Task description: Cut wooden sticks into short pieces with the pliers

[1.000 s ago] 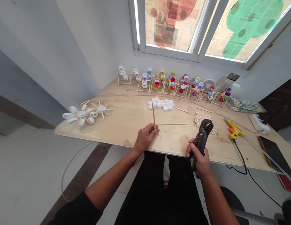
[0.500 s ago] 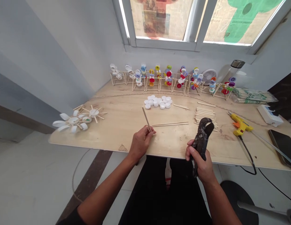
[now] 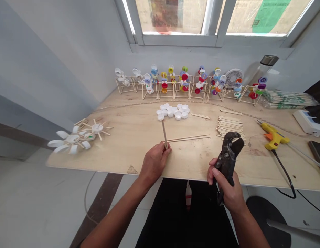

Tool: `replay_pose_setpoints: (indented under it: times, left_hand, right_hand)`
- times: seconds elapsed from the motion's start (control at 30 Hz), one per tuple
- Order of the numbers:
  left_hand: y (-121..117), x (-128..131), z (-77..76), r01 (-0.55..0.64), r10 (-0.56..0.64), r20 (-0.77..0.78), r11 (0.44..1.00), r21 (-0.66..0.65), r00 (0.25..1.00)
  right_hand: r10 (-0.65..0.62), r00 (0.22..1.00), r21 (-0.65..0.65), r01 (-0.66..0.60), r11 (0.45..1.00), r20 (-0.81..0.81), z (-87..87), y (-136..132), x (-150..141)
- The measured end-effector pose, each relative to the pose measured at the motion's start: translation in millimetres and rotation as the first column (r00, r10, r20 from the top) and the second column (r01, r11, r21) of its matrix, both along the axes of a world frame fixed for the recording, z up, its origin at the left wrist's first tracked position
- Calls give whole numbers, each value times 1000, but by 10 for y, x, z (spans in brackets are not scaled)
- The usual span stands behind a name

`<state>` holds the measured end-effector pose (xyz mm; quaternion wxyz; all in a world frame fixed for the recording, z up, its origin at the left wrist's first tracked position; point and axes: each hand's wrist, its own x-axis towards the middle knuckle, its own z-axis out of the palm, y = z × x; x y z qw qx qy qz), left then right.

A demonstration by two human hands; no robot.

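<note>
My left hand (image 3: 155,161) pinches thin wooden sticks (image 3: 164,132) near their lower end; they point up and away from me over the table. Whether it is one stick or a few pressed together I cannot tell. Two long sticks (image 3: 189,138) lie on the wood just right of that hand. In my right hand (image 3: 228,186) is a black pipe cutter (image 3: 229,155), its curved jaws upward and apart, held above the table's front edge. Beyond the cutter lies a pile of short cut sticks (image 3: 228,125). White bottle caps (image 3: 172,111) are heaped past the left hand's sticks.
Stick frames with coloured cap wheels (image 3: 184,82) line the back wall. Spoked white wheels (image 3: 73,138) lie at the left end. At the right are a yellow glue gun (image 3: 275,136) with its cord, a power strip (image 3: 308,122), bagged sticks (image 3: 289,99) and a phone (image 3: 318,151).
The sticks in my left hand have swung slightly more upright. The view has shifted a little; my right hand keeps hold of the cutter, jaws still apart.
</note>
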<state>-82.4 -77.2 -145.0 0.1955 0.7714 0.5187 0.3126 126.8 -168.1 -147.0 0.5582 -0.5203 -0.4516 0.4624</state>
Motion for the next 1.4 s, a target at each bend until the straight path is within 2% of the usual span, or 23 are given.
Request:
replay_pose_setpoints:
  times: [0.3, 0.6, 0.97, 1.27, 1.4]
  left_hand:
    - [84, -24, 64, 63, -68, -91, 997, -54, 994]
    - [72, -65, -1, 65, -68, -48, 997, -47, 997]
    - [55, -46, 30, 79, -80, -57, 997, -22, 995]
    - [66, -56, 33, 93, -94, -30, 995, -31, 995]
    - [80, -66, 98, 124, -126, -23, 990, -68, 992]
  right_hand:
    - [25, 998, -40, -23, 999, 55, 112, -5, -12]
    - [20, 998, 24, -22, 999, 63, 20, -1, 5]
    - [13, 995, 13, -15, 1000, 98, 10, -8, -7]
    - [21, 991, -24, -18, 1000, 132, 51, -8, -40]
    - [32, 977, -47, -22, 999, 213, 117, -9, -45]
